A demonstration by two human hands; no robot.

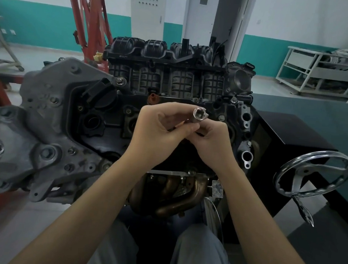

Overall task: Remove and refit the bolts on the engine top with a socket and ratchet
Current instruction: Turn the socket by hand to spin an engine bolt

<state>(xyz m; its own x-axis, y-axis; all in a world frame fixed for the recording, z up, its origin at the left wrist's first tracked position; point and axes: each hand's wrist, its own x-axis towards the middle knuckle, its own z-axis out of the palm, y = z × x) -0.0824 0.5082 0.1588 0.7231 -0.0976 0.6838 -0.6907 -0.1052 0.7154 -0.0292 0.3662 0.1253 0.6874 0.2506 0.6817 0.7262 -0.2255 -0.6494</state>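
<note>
The engine (99, 113) stands on a stand in front of me, its black valve cover (110, 131) on top with several bolts around the rim, one bolt (221, 117) at the right. Both hands are raised over the cover's middle. My left hand (158, 134) and my right hand (212, 141) meet there and together hold a silver socket (199, 114), whose square drive end faces the camera. Fingers of both hands curl round its lower part, which they hide. No ratchet handle shows.
A black intake manifold (165, 68) rises behind the cover. A chrome handwheel (313, 174) sticks out at the right by a dark bench (315, 122). A red engine crane (90, 21) stands at the back left, a white rack (323, 70) at the back right.
</note>
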